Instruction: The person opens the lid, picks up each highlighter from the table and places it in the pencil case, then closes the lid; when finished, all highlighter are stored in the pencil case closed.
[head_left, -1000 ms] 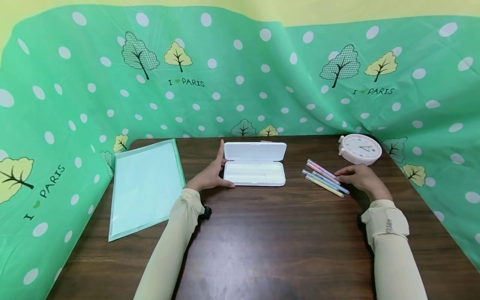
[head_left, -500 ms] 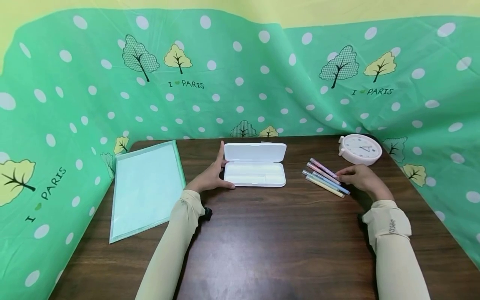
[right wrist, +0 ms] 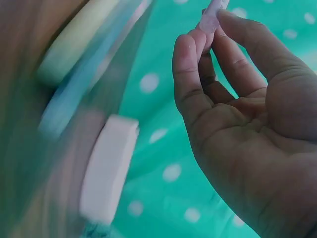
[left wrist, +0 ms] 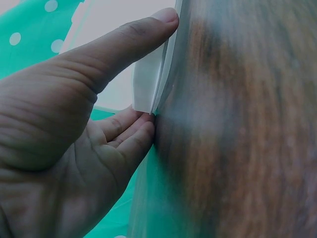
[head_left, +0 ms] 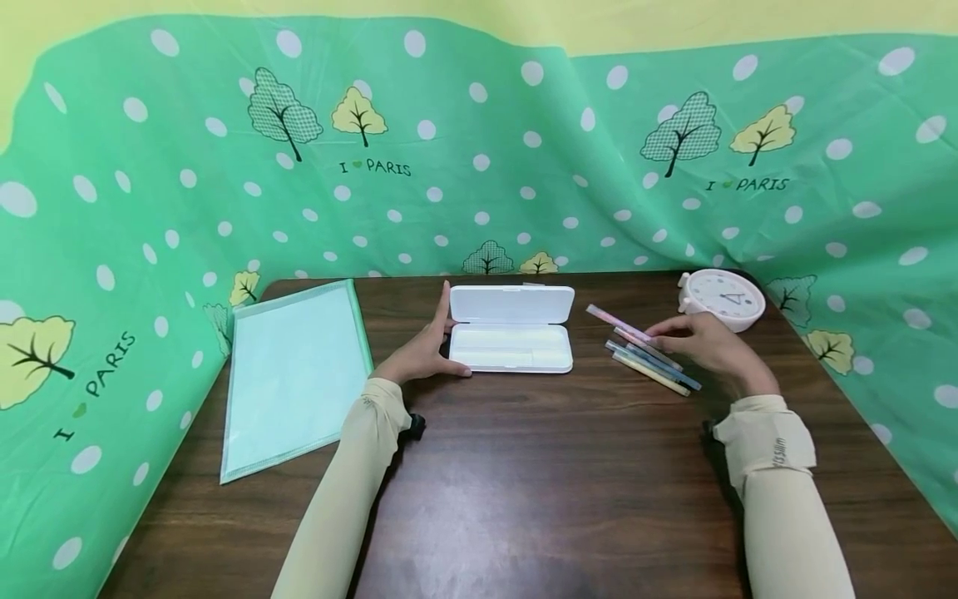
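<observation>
An open white pen case (head_left: 511, 358) lies on the table with its lid raised at the back. My left hand (head_left: 421, 352) holds its left end, thumb on the front edge and fingers behind; the left wrist view shows the thumb (left wrist: 124, 42) along the case side. My right hand (head_left: 716, 349) pinches the end of a pink-purple pen (head_left: 609, 319), raised off the others. Below it lie several pens, among them a blue one (head_left: 659, 363) and a yellow one (head_left: 649, 373). In the right wrist view the pinched pen (right wrist: 210, 19) sits between thumb and fingertips.
A pale green folder (head_left: 292, 378) lies on the left of the table (head_left: 524, 482). The round white clock (head_left: 723, 298) stands at the back right, close behind my right hand. A green dotted cloth (head_left: 509, 125) hangs behind and at both sides.
The pink-purple pen, in my right hand's pinch, has come away from the other pens and moved left and slightly up. My left hand has stayed at the case.
</observation>
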Demonstrator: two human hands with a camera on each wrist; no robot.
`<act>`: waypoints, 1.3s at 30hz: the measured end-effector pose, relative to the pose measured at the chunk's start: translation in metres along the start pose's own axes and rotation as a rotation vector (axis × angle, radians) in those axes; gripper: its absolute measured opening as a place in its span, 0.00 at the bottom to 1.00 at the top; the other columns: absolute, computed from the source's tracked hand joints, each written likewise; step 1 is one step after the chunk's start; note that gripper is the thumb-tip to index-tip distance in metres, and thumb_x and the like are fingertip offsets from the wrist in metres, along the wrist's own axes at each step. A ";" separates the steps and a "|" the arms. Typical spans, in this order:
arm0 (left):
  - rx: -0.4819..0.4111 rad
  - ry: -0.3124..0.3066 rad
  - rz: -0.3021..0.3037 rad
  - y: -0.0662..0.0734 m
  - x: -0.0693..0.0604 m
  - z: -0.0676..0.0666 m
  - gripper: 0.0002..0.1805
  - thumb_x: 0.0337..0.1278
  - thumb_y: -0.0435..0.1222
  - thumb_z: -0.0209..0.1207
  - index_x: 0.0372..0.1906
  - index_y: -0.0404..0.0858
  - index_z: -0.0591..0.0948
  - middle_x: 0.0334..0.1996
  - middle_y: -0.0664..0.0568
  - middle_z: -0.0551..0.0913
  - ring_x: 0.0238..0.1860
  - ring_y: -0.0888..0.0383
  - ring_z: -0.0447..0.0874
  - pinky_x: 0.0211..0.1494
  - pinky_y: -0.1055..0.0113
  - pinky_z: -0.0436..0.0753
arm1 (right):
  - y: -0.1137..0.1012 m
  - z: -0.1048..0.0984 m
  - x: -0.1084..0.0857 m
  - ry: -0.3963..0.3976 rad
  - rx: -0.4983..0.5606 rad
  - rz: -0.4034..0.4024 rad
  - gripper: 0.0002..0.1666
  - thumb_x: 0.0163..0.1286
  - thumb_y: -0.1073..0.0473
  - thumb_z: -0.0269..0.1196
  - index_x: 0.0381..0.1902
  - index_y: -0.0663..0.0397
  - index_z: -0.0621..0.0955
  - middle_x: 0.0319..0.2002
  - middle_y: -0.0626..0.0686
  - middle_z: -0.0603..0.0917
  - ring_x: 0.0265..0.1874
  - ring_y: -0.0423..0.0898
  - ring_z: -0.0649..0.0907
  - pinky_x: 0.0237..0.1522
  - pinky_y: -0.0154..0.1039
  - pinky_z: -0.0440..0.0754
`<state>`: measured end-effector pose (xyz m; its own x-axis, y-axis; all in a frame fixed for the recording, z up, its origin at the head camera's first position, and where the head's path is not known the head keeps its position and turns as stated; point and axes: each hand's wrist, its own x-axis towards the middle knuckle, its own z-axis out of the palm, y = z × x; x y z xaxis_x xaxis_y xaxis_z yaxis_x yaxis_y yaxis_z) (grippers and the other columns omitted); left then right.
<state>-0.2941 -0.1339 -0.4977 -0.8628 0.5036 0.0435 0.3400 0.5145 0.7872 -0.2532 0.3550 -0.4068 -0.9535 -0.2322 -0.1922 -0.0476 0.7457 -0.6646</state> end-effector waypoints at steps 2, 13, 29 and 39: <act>0.000 -0.012 -0.017 0.011 -0.003 -0.002 0.86 0.53 0.54 0.82 0.84 0.59 0.16 0.80 0.32 0.64 0.80 0.40 0.65 0.79 0.43 0.67 | -0.016 0.007 0.006 -0.006 -0.029 -0.032 0.16 0.84 0.60 0.64 0.60 0.62 0.88 0.58 0.63 0.85 0.51 0.56 0.78 0.51 0.49 0.78; -0.033 -0.030 -0.001 0.019 -0.005 -0.004 0.85 0.55 0.50 0.82 0.82 0.60 0.14 0.81 0.31 0.63 0.81 0.41 0.63 0.81 0.43 0.65 | -0.081 0.073 0.054 -0.004 -0.065 -0.239 0.10 0.79 0.64 0.68 0.51 0.61 0.93 0.53 0.62 0.90 0.55 0.58 0.84 0.58 0.54 0.80; -0.053 0.007 0.010 -0.027 0.014 0.006 0.91 0.41 0.61 0.85 0.85 0.60 0.18 0.78 0.38 0.69 0.79 0.47 0.67 0.81 0.44 0.65 | -0.127 0.141 0.078 0.102 -0.148 -0.339 0.08 0.75 0.72 0.67 0.45 0.68 0.92 0.39 0.60 0.88 0.42 0.55 0.85 0.49 0.51 0.85; -0.067 0.020 0.022 -0.041 0.022 0.010 0.92 0.38 0.63 0.86 0.84 0.64 0.18 0.77 0.42 0.71 0.77 0.51 0.70 0.80 0.46 0.66 | -0.131 0.144 0.077 0.114 -0.207 -0.324 0.07 0.74 0.73 0.68 0.43 0.68 0.92 0.38 0.60 0.87 0.42 0.55 0.86 0.49 0.52 0.85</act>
<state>-0.3229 -0.1366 -0.5350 -0.8630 0.4999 0.0729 0.3335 0.4553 0.8256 -0.2778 0.1499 -0.4385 -0.9057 -0.4137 0.0922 -0.3989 0.7583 -0.5156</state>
